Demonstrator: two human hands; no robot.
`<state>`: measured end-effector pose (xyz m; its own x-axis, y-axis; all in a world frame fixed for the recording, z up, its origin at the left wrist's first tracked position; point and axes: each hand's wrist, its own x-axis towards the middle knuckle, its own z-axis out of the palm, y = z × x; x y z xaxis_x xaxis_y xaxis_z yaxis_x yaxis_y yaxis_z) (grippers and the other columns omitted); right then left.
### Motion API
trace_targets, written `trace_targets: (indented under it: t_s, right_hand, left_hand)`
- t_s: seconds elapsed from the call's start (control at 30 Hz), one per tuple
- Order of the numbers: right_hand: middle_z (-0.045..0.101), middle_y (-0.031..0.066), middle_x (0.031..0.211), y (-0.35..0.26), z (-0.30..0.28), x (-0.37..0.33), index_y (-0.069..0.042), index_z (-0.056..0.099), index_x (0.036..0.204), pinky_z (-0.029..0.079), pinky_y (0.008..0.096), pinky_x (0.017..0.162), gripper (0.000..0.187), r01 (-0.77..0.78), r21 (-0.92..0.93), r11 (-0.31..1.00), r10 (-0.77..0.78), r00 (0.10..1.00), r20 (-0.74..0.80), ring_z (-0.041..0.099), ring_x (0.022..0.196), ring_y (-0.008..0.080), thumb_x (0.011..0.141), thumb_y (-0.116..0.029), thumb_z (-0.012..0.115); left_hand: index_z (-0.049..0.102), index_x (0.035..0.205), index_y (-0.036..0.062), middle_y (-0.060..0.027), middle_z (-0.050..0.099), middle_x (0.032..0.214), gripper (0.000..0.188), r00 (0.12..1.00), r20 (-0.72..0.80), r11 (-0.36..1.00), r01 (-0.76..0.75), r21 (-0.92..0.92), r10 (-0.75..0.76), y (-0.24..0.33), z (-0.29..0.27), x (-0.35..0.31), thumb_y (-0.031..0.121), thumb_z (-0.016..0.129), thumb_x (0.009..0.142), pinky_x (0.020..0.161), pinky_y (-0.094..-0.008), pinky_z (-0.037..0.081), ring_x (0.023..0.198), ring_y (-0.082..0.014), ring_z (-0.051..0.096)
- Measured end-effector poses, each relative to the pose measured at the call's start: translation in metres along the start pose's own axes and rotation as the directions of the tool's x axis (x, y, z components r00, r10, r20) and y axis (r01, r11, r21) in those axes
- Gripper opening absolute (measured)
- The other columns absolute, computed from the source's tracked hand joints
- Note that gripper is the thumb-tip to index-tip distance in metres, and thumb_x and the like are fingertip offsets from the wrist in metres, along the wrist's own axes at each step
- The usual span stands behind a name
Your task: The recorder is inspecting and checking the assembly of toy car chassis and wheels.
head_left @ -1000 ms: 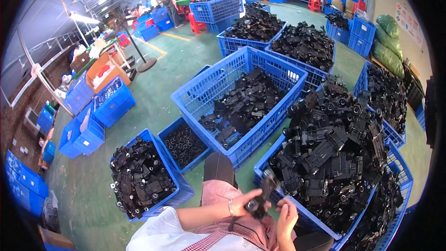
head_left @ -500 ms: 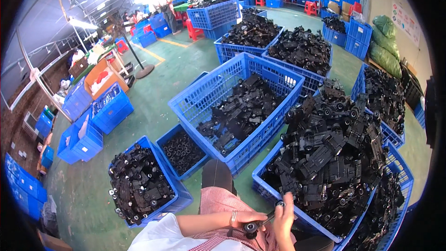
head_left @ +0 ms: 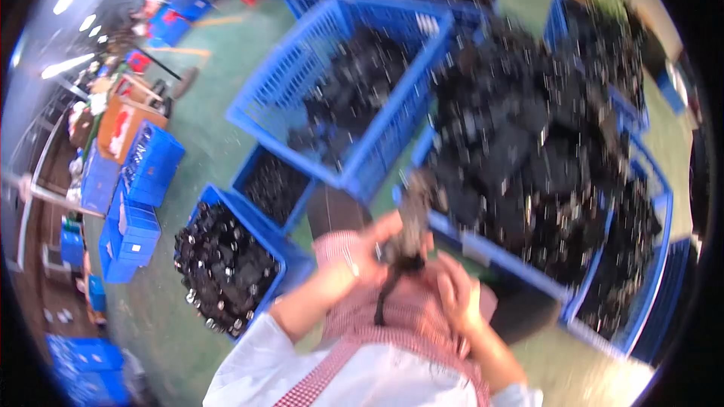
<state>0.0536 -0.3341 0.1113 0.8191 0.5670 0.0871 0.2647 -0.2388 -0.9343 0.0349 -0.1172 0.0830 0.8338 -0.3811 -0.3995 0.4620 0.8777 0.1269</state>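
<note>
Watching remotely, I've got the left hand point(head_left: 367, 251) gripping one blurry dark plastic chassis point(head_left: 412, 220) by the heaped blue plastic crate's point(head_left: 524, 273) left corner, right hand point(head_left: 458, 288) loosely open, so loads seem left, finished count unclear.

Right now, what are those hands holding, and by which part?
The left hand holds a blurred dark part around its lower half; its upper end sticks out. The right hand appears empty.
</note>
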Motion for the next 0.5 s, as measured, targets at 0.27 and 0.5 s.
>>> trace_targets:
  t_s: [0.27,0.5]
  right_hand:
    - [0.047,0.02,0.126,-0.002,0.003,0.01,0.001,0.049,0.118,0.049,0.0326,0.081,0.041,0.018,0.002,1.0,-0.017,0.982,-0.186,0.055,0.107,0.0304,0.078,0.003,0.055]
    - [0.065,0.0164,0.089,-0.001,0.007,-0.014,0.003,0.058,0.103,0.053,0.0304,0.067,0.03,0.241,0.08,0.967,-0.239,0.97,-0.03,0.066,0.078,0.0264,0.073,0.005,0.057]
  left_hand:
    - [0.036,0.129,0.0003,-0.0273,0.045,0.124,0.068,0.958,0.178,0.965,-0.244,0.096,0.224,0.019,0.026,0.027,0.052,0.043,0.086,0.088,-0.0488,0.047,0.107,-0.0355,0.054]
    - [0.042,0.126,0.0035,-0.0237,0.045,0.126,0.064,0.937,0.194,0.955,-0.272,-0.118,0.29,0.005,0.01,0.026,0.052,0.047,0.085,0.088,-0.0486,0.046,0.104,-0.0335,0.053]
